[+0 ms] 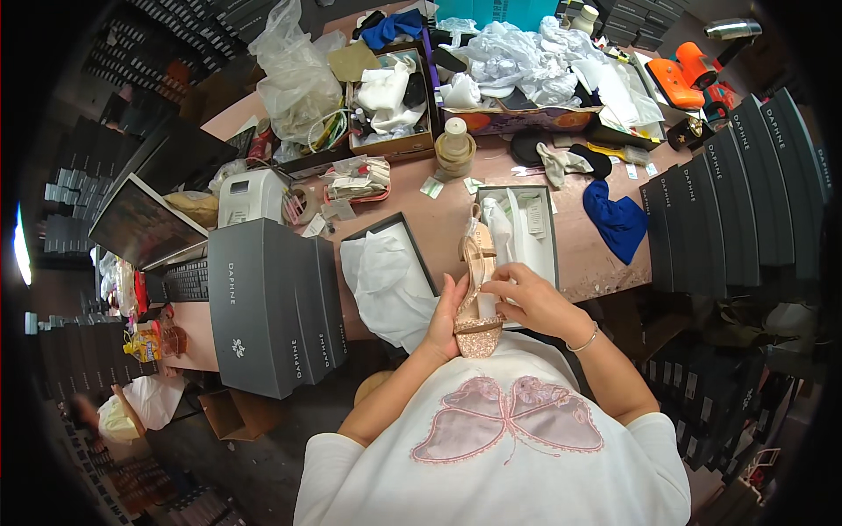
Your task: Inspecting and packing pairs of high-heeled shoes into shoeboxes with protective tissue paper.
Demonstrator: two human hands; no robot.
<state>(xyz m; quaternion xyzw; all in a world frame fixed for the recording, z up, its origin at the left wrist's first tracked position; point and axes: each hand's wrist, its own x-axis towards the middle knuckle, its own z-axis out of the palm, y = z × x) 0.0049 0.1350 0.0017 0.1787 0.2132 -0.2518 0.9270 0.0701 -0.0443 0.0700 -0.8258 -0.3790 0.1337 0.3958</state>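
Observation:
A glittery rose-gold sandal (480, 337) with thin straps is held upright in front of my chest, its toe end toward me. My left hand (445, 323) is closed around its left side near the toe. From the right, my right hand (531, 301) reaches over the sandal with bent fingers gripping at its middle; what the fingertips pinch there is partly hidden. Just beyond lies an open shoe box (551, 230) with white paper and a small packet inside. A dark-edged box lid (419, 256) sits to the left, white tissue paper (386, 285) spilling from it.
Grey shoe boxes stand in rows at left (254, 307) and right (745, 202). Farther back are a glue jar (454, 153), a blue cloth (616, 223), a white label printer (253, 197), a monitor (145, 223) and a carton of crumpled paper (526, 118). Another person (145, 408) is at far left.

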